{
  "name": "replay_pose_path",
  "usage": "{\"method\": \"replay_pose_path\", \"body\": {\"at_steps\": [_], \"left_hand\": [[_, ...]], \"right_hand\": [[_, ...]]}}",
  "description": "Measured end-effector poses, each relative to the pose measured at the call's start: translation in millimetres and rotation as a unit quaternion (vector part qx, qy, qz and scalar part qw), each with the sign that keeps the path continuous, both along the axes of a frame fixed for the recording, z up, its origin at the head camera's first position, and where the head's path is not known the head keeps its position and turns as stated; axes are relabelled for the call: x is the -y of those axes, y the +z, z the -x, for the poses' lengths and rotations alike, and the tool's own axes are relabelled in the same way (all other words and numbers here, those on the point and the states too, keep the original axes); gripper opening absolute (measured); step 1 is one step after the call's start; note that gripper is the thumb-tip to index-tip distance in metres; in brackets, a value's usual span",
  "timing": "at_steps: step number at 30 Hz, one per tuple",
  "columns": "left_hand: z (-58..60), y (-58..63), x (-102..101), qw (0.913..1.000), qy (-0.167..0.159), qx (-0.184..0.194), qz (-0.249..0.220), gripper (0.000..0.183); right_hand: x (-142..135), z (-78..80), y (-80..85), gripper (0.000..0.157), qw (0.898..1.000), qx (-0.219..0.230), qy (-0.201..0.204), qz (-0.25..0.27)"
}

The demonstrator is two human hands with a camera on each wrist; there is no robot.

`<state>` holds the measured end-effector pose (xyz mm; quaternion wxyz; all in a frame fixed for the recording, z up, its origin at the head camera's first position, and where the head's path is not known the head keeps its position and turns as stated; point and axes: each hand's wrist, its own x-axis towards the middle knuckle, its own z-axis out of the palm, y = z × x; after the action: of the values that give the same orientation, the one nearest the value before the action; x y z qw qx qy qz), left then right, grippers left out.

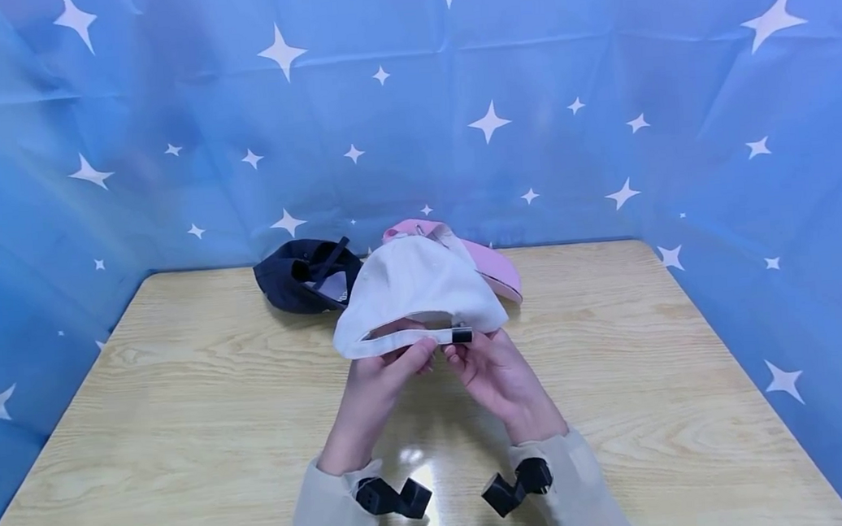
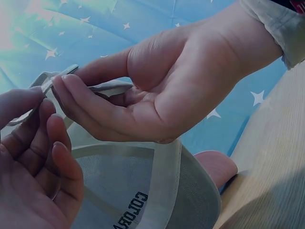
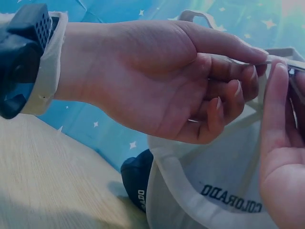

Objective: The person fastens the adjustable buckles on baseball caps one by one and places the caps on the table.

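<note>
A white baseball cap (image 1: 415,284) hangs above the table between my hands, its back opening and strap (image 1: 397,342) facing me. My left hand (image 1: 392,367) pinches the strap near its middle, thumb on top. Close beside it, my right hand (image 1: 498,376) pinches the strap at the black end piece (image 1: 462,335). Dark lettering (image 3: 231,199) shows on the cap in the right wrist view. The fingertips of both hands nearly meet in the wrist views, and they partly hide the strap there.
Behind the white cap, on the wooden table (image 1: 220,424), lie a dark navy cap (image 1: 293,276) to the left and a pink cap (image 1: 494,266) to the right. A blue cloth with white stars (image 1: 409,93) hangs around the table's back and sides.
</note>
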<state>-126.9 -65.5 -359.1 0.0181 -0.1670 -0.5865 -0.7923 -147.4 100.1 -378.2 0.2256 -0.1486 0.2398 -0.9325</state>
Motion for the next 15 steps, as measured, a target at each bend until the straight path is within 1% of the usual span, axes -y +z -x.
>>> {"method": "replay_pose_path", "body": {"at_steps": [7, 10, 15], "left_hand": [[1.4, 0.8, 0.2, 1.0000, 0.004, -0.007, 0.005, 0.014], [1.0, 0.1, -0.2, 0.9997, 0.008, -0.021, 0.007, 0.014], [1.3, -2.6, -1.6, 0.9989, 0.013, -0.045, 0.004, 0.013]], "right_hand": [[0.2, 0.2, 0.3, 0.019, 1.000, -0.002, -0.004, -0.014], [-0.2, 0.1, 0.4, 0.020, 1.000, 0.001, -0.004, -0.023], [-1.6, -0.1, -0.8, 0.021, 1.000, -0.016, 0.001, -0.027]]}}
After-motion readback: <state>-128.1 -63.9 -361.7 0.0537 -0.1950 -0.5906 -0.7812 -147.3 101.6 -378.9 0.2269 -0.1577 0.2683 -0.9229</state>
